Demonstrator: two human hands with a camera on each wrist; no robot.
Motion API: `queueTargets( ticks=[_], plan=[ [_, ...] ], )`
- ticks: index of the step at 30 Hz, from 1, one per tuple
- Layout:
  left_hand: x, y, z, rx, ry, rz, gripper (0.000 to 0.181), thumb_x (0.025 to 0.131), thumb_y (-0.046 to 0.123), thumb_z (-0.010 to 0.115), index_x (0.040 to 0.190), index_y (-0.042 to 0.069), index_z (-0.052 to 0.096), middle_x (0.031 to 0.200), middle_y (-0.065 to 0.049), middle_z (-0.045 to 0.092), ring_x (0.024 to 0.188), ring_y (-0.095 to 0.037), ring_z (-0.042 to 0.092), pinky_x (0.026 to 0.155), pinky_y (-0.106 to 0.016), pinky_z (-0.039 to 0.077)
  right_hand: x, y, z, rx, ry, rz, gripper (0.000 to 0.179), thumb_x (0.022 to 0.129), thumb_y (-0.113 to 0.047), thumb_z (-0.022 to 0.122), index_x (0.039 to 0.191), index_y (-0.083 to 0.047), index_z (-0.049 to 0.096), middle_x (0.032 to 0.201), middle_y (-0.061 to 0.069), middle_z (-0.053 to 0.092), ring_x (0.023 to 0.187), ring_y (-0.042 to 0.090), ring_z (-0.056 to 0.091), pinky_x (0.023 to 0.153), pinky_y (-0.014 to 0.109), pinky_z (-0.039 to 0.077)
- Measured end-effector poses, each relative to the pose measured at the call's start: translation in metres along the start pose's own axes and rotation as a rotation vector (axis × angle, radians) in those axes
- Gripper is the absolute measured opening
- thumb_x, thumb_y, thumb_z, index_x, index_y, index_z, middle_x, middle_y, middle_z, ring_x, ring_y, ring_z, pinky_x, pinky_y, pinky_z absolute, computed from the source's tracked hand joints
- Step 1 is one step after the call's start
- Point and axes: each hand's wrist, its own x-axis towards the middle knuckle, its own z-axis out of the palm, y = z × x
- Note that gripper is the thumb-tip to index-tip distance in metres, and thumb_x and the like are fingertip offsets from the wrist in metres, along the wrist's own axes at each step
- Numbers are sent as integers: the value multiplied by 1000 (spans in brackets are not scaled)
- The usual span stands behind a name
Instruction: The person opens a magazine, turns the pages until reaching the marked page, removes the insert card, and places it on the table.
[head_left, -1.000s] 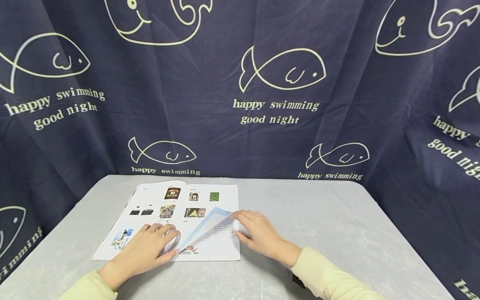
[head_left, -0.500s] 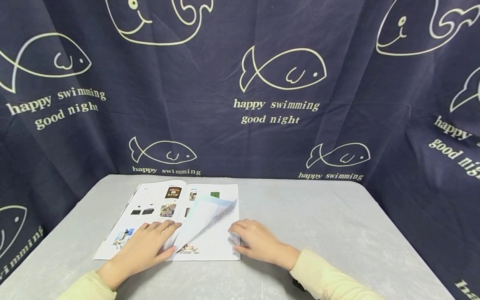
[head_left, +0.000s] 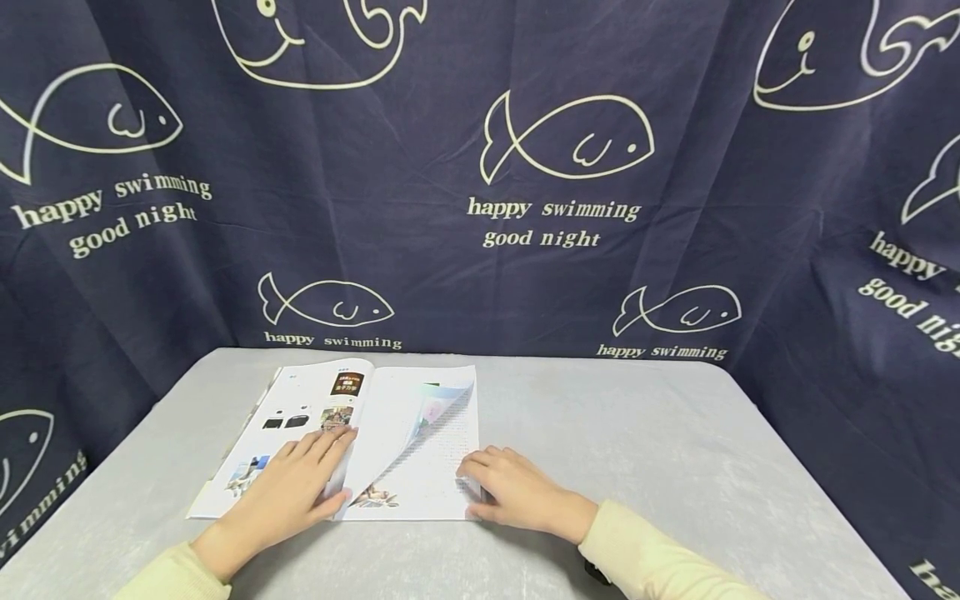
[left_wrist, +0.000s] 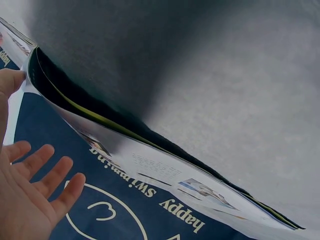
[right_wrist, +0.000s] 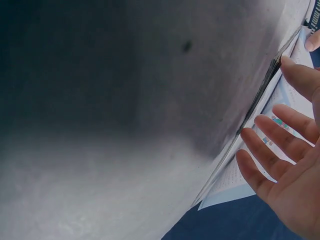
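Note:
An open magazine (head_left: 300,408) lies on the grey table (head_left: 637,450), left of centre. One page (head_left: 408,421) stands lifted and curls over from the right side toward the spine. My left hand (head_left: 311,467) lies flat with straight fingers on the left page by the spine, and the lifted page leans against its thumb side. On the lower right part of the right page, my right hand (head_left: 487,479) rests with relaxed fingers. In the left wrist view the left hand (left_wrist: 30,195) shows spread beside the magazine's edge (left_wrist: 165,170). In the right wrist view the right hand (right_wrist: 280,160) lies on the page corner (right_wrist: 235,180).
A dark blue curtain (head_left: 555,208) printed with fish and words hangs close behind and around the table. The table's right half holds nothing but bare grey cloth. The table's near edge runs just under my forearms.
The lifted page has risen and swung further left toward the spine. My right hand let it go and slid back down onto the right page. The left hand barely moved.

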Motion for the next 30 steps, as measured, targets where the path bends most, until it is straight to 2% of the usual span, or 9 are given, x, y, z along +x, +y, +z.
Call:
queueTargets(
  ticks=[5, 9, 15, 22, 27, 30],
  plan=[
    [0, -1, 1, 4, 15, 11, 82, 71, 44, 63, 135, 0, 38, 134, -16, 46, 116, -32, 47, 85, -46, 42, -1, 0, 1, 9, 4, -3, 40, 80, -42, 64, 112, -18, 57, 112, -5, 61, 102, 12, 54, 84, 29, 45],
    [1, -2, 1, 7, 3, 10, 86, 72, 45, 62, 139, 0, 32, 143, -16, 36, 125, -34, 38, 91, -47, 38, -1, 0, 1, 15, 15, -10, 41, 79, -44, 64, 110, -19, 58, 110, -6, 61, 100, 10, 54, 81, 28, 45],
    [1, -2, -1, -5, -9, 9, 84, 72, 44, 63, 141, 6, 32, 148, -16, 27, 131, -36, 31, 98, -48, 31, -1, -1, 0, 20, 7, -15, 43, 78, -46, 64, 110, -18, 58, 111, -6, 61, 101, 11, 54, 82, 29, 46],
    [1, -3, 1, -6, 0, 38, 72, 72, 39, 62, 137, 16, 42, 148, -15, 28, 132, -37, 28, 99, -49, 27, -1, -1, -2, 19, -8, -10, 43, 78, -46, 64, 111, -18, 58, 112, -6, 60, 103, 11, 54, 84, 31, 46],
    [1, -2, 3, -30, 53, 67, 65, 72, 35, 61, 132, 15, 49, 144, -14, 35, 128, -39, 34, 102, -43, 20, -1, -1, -1, 11, -1, -18, 44, 78, -46, 65, 111, -18, 58, 112, -6, 61, 103, 12, 54, 84, 32, 46],
    [2, -1, 4, -39, 63, 75, 63, 71, 34, 62, 131, 15, 50, 143, -14, 38, 126, -39, 37, 101, -43, 19, -1, -1, -2, 19, -15, -13, 45, 78, -46, 65, 112, -17, 58, 112, -6, 60, 103, 12, 54, 84, 32, 46]
  ],
)
